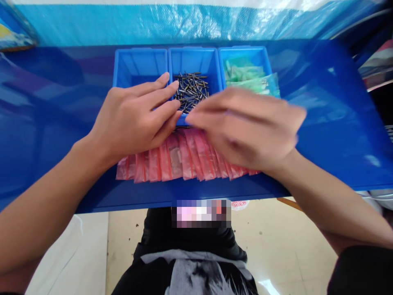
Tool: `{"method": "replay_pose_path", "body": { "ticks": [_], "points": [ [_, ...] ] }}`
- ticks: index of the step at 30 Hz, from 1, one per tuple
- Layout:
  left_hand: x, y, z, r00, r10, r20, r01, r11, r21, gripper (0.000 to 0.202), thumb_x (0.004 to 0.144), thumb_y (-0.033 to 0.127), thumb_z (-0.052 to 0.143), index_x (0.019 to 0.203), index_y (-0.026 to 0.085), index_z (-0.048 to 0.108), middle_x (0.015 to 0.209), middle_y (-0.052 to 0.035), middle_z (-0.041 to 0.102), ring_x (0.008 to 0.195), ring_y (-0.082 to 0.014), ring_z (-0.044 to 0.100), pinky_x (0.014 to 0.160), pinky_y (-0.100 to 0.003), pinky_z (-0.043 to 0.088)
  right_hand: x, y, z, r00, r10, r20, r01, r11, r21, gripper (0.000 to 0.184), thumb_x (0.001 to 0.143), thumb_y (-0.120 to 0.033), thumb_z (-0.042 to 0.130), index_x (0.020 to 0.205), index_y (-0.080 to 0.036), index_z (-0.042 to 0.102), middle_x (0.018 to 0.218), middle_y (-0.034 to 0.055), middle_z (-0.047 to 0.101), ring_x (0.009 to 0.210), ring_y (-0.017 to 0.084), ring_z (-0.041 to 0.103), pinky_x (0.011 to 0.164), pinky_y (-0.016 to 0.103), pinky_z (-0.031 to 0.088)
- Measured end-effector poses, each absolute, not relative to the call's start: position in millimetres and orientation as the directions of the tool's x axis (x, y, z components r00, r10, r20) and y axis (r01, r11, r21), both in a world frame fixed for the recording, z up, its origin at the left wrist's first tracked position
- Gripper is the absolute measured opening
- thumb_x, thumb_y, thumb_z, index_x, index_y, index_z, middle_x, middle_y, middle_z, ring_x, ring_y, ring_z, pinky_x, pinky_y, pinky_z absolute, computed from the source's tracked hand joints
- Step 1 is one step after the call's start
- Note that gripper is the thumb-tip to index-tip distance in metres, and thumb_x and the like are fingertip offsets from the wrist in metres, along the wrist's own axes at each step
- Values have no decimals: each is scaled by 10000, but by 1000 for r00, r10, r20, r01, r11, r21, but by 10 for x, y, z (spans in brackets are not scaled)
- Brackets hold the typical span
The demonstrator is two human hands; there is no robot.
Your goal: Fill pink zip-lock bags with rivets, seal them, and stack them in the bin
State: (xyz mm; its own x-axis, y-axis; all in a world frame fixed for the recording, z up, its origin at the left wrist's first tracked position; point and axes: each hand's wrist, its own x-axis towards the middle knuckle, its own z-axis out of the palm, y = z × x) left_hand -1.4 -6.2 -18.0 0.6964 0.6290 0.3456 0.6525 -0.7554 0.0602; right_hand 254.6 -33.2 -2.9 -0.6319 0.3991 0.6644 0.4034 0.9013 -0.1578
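Note:
My left hand (136, 116) lies palm down over a fanned row of small red plastic bags (184, 157), its fingers stretched toward the middle blue bin (194, 57), which holds several dark metal screws (192, 89). My right hand (245, 125) hovers over the right part of the bags, blurred by motion, with its fingertips close to those of the left hand at the bin's front edge. I cannot make out whether either hand pinches anything.
An empty-looking blue bin (139, 65) stands at the left and a blue bin (245, 55) with green plastic packets (248, 78) at the right. All rest on a blue table (331, 135) whose front edge lies near my lap. Blue plastic sheeting (184, 22) hangs behind.

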Motion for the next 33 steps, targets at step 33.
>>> {"method": "replay_pose_path", "body": {
  "ticks": [33],
  "points": [
    [4, -72, -174, 750, 529, 398, 639, -736, -224, 345, 1130, 331, 416, 1157, 208, 737, 1426, -67, 732, 1349, -301, 717, 852, -436, 732, 2303, -544, -280, -775, 506, 380, 618, 732, 286, 351, 1088, -23, 406, 1047, -112, 742, 841, 69, 709, 770, 176, 532, 606, 350, 276]
  ]
}}
